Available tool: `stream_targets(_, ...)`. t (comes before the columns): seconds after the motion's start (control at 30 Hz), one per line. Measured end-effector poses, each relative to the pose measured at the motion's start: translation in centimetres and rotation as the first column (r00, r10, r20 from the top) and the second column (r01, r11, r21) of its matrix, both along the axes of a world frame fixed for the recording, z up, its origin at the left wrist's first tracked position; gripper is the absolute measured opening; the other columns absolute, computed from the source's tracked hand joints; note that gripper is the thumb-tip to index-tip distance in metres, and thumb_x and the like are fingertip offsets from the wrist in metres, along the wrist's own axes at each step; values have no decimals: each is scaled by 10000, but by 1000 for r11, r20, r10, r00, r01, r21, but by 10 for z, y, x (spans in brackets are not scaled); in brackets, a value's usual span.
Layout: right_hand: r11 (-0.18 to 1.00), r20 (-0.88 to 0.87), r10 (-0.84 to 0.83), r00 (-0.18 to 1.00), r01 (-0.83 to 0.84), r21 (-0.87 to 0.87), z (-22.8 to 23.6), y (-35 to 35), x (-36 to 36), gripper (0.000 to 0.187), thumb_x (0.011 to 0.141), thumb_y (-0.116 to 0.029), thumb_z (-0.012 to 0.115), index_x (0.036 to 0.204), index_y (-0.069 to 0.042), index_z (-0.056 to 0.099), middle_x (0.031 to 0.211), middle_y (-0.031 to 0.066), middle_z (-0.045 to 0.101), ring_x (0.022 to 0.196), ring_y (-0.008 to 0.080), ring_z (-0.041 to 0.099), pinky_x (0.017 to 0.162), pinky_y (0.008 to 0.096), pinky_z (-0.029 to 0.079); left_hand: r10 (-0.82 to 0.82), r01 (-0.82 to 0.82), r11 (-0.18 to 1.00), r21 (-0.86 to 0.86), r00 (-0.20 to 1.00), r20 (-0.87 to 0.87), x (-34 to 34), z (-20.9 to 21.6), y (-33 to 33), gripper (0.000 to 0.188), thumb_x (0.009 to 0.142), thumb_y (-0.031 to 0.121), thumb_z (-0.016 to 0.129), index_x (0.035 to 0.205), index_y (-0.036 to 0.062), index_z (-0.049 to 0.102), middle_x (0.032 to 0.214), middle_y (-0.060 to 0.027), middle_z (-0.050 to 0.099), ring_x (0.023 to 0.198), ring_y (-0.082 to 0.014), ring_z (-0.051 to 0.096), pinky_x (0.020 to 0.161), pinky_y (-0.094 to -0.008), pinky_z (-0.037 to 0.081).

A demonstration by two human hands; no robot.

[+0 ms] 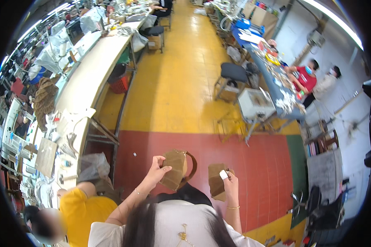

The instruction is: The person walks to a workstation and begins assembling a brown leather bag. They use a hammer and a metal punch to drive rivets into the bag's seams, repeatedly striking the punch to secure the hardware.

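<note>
While your left hand (156, 171) grips the brown left piece (176, 166) at its nine-o'clock edge, your right hand (232, 186) grips the brown right piece (215, 183), which lies apart, just past three o'clock from the left piece; both long axes run roughly twelve to six.

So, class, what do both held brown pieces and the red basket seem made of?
Left hand: brown piece, probably matte fabric, showing seam-like lines.
Right hand: second brown piece, likely the same, similarly dull brown.
Red basket: perhaps smooth plastic, evenly bright.
</note>
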State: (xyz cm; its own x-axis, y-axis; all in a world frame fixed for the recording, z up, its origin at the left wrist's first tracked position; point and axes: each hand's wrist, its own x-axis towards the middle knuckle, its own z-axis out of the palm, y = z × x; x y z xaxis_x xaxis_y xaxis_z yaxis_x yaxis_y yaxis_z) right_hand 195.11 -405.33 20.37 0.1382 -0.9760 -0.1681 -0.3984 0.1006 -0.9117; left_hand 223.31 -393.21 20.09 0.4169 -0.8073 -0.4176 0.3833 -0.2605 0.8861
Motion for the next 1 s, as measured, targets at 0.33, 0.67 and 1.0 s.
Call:
stream_targets(0.33, 834, -34, 544, 838, -545, -81, 30, -344, 315, 371, 915, -297, 671, 1101, 24, 660, 797, 70, 632, 754, 80, 538, 703, 249, 459, 146, -188, 979, 82, 920, 362, 273, 13, -236, 593, 843, 192, 759, 1274, 35, 385, 1091, -187, 625, 1018, -239, 629, 862, -357, 515)
stream_targets(0.67, 960, 144, 234, 961, -252, 119, 33, -605, 493, 271, 927, -226, 660, 983, 38, 696, 788, -55, 584, 732, 32, 465, 622, 215, 390, -224, 136, 967, 215, 853, 471, 512, 50, -559, 500, 888, 243, 706, 1270, 92, 419, 1001, -164, 676, 933, -198, 631, 808, -324, 489)
stream_targets(1.0, 973, -100, 214, 972, -221, -69, 40, -926, 681, 292, 903, -245, 697, 873, 44, 668, 694, -68, 479, 653, 45, 373, 561, 242, 322, 39, -40, 999, 10, 996, 78, 707, 64, -859, 485, 921, 116, 653, 1335, 66, 404, 1059, -92, 648, 924, -127, 604, 795, -276, 493)
